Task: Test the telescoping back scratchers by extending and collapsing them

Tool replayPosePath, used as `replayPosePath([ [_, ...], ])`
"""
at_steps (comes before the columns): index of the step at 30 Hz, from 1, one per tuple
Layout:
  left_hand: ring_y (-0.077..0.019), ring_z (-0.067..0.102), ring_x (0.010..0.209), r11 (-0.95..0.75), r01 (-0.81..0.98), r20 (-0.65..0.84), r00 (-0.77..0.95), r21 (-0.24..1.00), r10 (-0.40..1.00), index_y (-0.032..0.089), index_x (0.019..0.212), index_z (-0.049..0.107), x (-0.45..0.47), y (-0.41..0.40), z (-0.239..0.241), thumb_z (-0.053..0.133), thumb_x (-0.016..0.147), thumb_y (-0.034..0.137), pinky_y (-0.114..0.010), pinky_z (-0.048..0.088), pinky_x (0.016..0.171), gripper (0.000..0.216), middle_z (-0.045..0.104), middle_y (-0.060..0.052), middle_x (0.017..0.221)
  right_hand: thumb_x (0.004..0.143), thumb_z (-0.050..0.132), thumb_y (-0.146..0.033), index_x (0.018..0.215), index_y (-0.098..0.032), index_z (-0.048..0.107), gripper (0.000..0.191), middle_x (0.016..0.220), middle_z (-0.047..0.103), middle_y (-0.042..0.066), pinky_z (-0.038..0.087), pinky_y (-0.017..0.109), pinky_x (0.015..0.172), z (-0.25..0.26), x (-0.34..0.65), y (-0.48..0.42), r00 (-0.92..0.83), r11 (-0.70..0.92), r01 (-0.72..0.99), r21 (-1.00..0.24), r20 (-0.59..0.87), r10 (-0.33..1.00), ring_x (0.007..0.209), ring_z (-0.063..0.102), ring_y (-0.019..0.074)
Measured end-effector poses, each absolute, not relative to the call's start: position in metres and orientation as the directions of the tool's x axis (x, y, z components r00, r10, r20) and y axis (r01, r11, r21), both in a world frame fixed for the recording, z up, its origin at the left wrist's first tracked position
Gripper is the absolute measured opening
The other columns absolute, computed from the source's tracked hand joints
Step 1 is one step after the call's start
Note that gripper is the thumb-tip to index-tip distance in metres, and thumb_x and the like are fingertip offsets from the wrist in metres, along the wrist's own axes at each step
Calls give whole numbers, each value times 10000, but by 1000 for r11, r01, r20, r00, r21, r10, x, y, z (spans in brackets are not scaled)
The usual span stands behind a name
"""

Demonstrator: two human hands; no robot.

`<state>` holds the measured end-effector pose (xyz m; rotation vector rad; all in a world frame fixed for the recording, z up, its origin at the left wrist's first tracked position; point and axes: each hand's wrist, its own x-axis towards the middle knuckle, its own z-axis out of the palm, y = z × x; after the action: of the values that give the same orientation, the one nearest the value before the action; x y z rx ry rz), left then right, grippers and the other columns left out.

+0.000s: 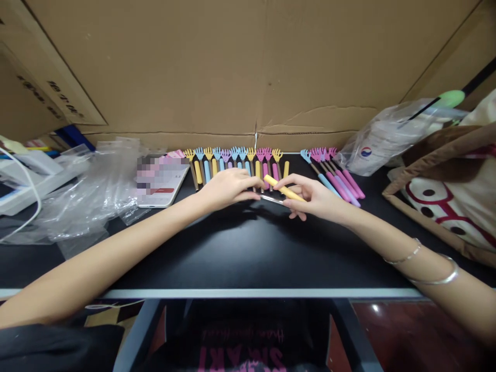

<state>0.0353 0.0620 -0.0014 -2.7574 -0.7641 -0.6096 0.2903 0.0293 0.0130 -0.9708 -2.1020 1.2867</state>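
My right hand (310, 196) is closed around a yellow tube-like handle (284, 188), pinched between thumb and fingers and tilted up to the left. A thin silvery metal rod (272, 199) lies between my two hands, just below the handle. One end of it meets the fingertips of my left hand (234, 187), which is closed on it; the other reaches my right thumb. Behind them, back scratchers with small hand-shaped heads (234, 153) stand in a row, with coloured handles (214, 169) beside their rods. My left hand hides part of this row.
Several back scratchers with pink, purple and blue handles (344, 181) lie at the right. A phone (166, 188) and clear plastic bags (89, 186) are on the left of the black table (232, 258). Bagged cups (377, 139) and a fabric bag (437, 206) stand right; cardboard (174, 67) rises behind.
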Motion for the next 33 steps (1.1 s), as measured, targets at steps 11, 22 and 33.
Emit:
replayPosePath([
  [11,-136,671,659,-728,680,476,668,-82,571,199,1031,579,15,34,1,431,995,391,-211,343,539,245,717,16,766,903,551,-527,984,-230,370,357,742,582,-62,530,234,561,32,286,41,-596,314,279,-907,93,797,544,615,82],
  [22,-139,671,810,-681,722,571,612,-121,548,271,1138,656,5,36,-8,389,1019,319,-222,393,595,296,728,-3,936,929,455,-524,1133,-183,582,418,959,657,72,491,322,829,16,299,58,-588,532,509,-676,178,789,885,621,171],
  [33,-127,606,667,-645,752,627,570,-137,531,303,1140,701,4,36,-12,406,1014,367,-243,325,527,327,680,0,787,830,568,-523,963,-186,681,379,922,697,60,421,266,675,26,316,54,-496,557,684,-471,260,829,757,598,162],
])
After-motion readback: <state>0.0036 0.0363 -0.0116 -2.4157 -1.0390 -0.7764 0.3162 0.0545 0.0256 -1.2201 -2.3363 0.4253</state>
